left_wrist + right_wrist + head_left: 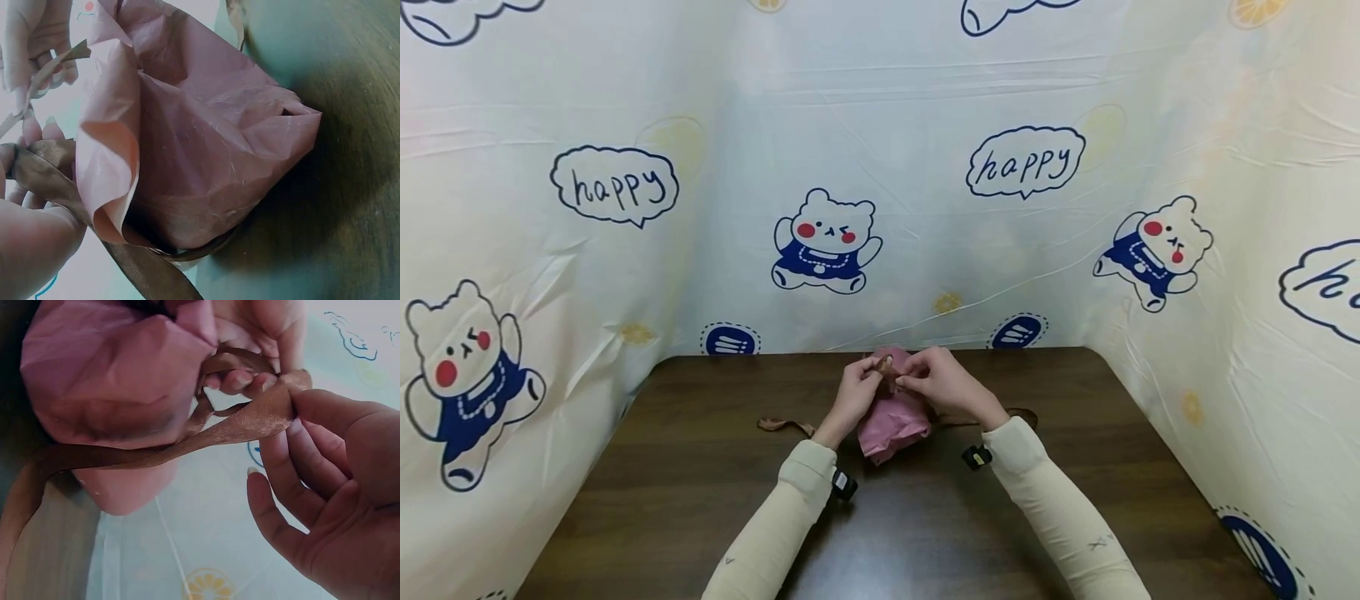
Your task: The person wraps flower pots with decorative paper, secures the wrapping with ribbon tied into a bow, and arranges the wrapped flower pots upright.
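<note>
A pink paper-wrapped bundle (892, 425) sits on the table near its far edge, its lower end folded and creased. Brown satin ribbon (250, 422) runs round the bundle's gathered neck. Over that neck my left hand (854, 392) pinches a loop of ribbon between thumb and fingers. My right hand (946, 381) pinches another part of the ribbon (134, 262) between thumb and index finger, its other fingers spread loosely in the right wrist view. Both hands are close together, overlapping the bundle's upper part in the head view.
One loose ribbon tail (784, 425) lies on the table to the left, another (1024, 415) to the right. The dark wooden table (895, 533) is bordered by a printed curtain (917, 250) at the back and both sides. Each wrist wears a small black camera.
</note>
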Available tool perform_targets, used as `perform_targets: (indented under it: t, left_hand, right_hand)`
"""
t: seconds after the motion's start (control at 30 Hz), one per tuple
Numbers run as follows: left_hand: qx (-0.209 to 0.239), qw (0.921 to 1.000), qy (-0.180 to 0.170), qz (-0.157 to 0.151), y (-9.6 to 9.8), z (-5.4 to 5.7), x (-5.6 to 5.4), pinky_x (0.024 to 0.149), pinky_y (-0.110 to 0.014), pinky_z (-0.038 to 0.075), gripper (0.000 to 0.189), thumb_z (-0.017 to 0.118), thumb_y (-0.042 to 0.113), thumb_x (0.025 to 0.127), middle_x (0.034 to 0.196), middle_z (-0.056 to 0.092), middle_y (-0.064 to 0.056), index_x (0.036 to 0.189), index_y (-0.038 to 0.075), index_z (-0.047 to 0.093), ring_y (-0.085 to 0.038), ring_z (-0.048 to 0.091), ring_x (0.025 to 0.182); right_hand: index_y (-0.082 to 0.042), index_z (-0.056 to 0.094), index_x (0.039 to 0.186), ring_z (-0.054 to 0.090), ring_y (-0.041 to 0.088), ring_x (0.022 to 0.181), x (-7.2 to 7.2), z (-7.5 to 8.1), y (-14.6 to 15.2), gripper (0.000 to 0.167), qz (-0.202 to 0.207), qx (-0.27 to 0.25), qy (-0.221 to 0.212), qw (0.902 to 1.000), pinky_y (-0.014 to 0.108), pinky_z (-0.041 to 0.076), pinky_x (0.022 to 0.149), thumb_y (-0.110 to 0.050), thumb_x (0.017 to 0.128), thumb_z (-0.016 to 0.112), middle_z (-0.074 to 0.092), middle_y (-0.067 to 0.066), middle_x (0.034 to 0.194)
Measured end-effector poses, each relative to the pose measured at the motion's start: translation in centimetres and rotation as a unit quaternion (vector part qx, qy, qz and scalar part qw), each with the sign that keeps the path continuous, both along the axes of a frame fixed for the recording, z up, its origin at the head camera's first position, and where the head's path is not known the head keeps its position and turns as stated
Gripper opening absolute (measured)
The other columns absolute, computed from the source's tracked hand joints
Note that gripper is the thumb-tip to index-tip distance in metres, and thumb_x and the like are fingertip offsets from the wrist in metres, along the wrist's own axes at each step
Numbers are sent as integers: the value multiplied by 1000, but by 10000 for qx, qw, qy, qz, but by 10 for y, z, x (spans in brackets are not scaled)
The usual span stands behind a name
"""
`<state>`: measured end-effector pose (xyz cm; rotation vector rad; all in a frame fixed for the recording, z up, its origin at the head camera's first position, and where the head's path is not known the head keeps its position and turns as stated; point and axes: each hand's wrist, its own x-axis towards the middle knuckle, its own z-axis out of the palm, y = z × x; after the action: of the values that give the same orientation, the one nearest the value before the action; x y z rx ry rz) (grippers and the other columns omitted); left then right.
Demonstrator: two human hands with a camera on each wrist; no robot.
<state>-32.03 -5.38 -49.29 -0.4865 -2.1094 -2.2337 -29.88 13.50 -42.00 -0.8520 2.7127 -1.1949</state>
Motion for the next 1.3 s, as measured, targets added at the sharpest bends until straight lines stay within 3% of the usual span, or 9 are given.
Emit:
perform_targets:
  t: [0.2,0.37,0.5,0.67,0.8,0.97,1.1,1.2,1.3]
  left_hand:
    - [153,9995,-112,-262,-2,0,1,64,-25,51,24,51,9,106,72,64,-3,93,-5,65,-14,62,66]
    - [75,9988,-131,-474,-3,1,2,62,-23,48,23,49,8,107,70,59,-2,94,-6,62,-12,57,65]
    - [31,9961,-59,-876,-7,0,1,68,-22,51,20,49,6,107,81,62,-3,105,-9,63,-11,60,73]
    - [121,9884,-72,-1513,-16,-1,-1,79,-23,56,22,54,1,103,98,66,-5,120,-12,61,-12,65,86]
    - [255,9839,-140,-1765,-20,0,2,80,-24,57,26,58,-2,100,104,66,-7,122,-13,59,-14,67,91]
    - [213,9869,-100,-1593,-17,4,5,75,-24,54,29,58,14,104,97,66,-7,117,-12,62,-14,64,86]
    - [-105,9921,253,-1220,-12,8,5,72,-24,50,35,54,22,107,92,63,-15,108,-11,64,-14,58,81]
    - [-664,9904,811,-899,-10,12,5,70,-24,46,36,52,24,108,90,62,-19,101,-8,66,-15,54,78]
    - [-1370,9777,1484,-569,-10,17,7,67,-24,46,34,51,25,108,85,63,-15,95,-1,69,-15,54,75]
  right_hand:
    - [-9,77,85,67,23,70,-7,-11,-2,8,-229,-168,21,9996,25,51,59,-13,93,76,74,3,78]
    - [-5,73,98,69,17,72,-12,-17,-4,8,-248,-289,-109,9992,25,54,62,-10,92,76,74,3,80]
    - [-1,72,109,69,13,72,-12,-16,-2,18,-279,-292,-154,9991,26,54,63,-6,92,74,74,5,82]
    - [0,72,109,67,13,72,-11,-15,0,18,-308,-218,-96,9992,26,53,64,-7,93,73,73,4,81]
    - [0,73,109,67,14,72,-11,-15,2,17,-253,-227,-37,9994,26,54,66,-7,93,73,73,5,82]
    - [2,68,123,64,14,67,-13,-18,3,32,-131,-190,-69,9997,25,51,60,-8,93,73,71,5,78]
    - [-2,64,133,60,9,66,-16,-22,0,41,176,-53,-155,9997,23,48,58,-11,94,73,71,2,80]
    - [-6,69,121,57,7,64,-18,-23,-1,26,462,40,-224,9987,23,46,58,-12,96,71,67,0,78]
    - [-7,69,101,51,7,59,-19,-23,-3,6,653,113,-233,9975,23,41,56,-11,97,68,61,-1,71]
